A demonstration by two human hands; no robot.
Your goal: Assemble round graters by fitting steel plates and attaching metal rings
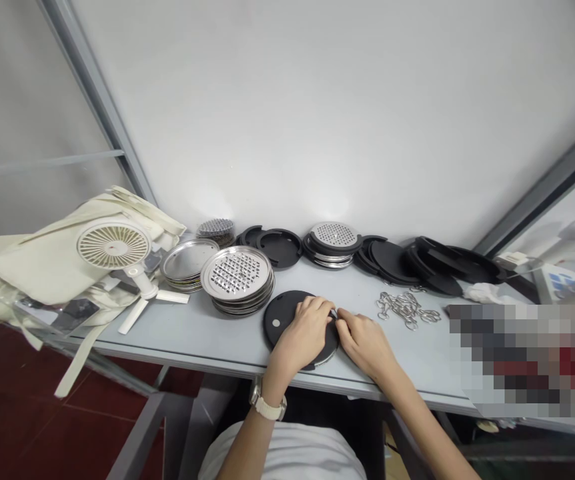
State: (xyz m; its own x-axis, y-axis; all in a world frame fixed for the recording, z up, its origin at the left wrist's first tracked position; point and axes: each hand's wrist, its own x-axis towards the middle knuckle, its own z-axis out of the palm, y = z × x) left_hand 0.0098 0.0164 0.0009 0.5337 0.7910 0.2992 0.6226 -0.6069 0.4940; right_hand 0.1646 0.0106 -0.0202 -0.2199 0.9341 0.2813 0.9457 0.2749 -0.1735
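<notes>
A round black disc (281, 319) with a small pale hole lies on the grey table (177, 337), and a metal rim shows beneath its near edge. My left hand (302, 335) grips the disc from above. At the disc's right edge, my right hand (365, 344) pinches a small metal piece (334, 313) between its fingertips, close to the left fingers. The piece is mostly hidden by my fingers. To the right lies a tangle of metal chain links with rings (407, 310).
Along the wall stand stacks of perforated steel grater plates (236, 280) and black round lids (277, 247). A small white fan (113, 244) lies on a cream cloth bag (42, 260) at the left. A pixelated patch (515, 360) covers the table's right end.
</notes>
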